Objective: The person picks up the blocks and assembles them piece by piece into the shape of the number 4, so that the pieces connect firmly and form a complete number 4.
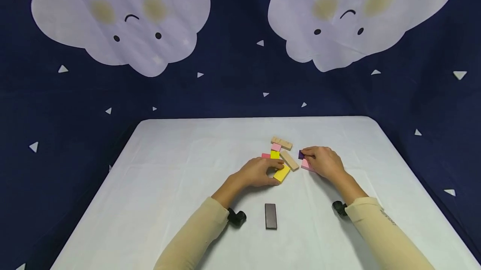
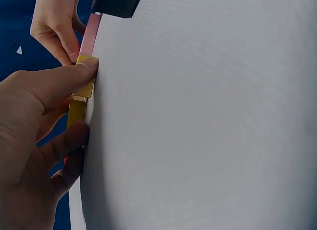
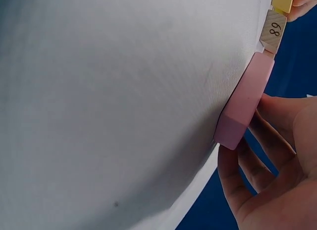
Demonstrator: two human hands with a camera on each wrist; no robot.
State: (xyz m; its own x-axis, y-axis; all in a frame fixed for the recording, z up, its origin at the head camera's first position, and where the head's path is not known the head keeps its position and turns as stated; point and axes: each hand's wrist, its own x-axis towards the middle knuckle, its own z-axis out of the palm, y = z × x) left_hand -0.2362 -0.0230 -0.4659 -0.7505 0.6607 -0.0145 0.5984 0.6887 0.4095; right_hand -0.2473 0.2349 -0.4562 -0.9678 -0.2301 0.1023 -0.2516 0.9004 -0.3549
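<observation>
My left hand holds a yellow block, its thumb on the near end and fingertips at the far side. My right hand has its fingertips on a dark purple block, mostly hidden under it. Against that hand's near side lies a pink block; fingers touch its end. Between the hands a plain wooden block lies slanted, and its end shows the number 68 in the right wrist view. A smaller-looking yellow block and a red-pink block sit beyond my left fingers.
At the back of the group are a light pink block and another wooden block. A dark grey block lies apart, nearer me. Everything rests on a white-covered table, with a dark blue cloud-patterned cloth behind.
</observation>
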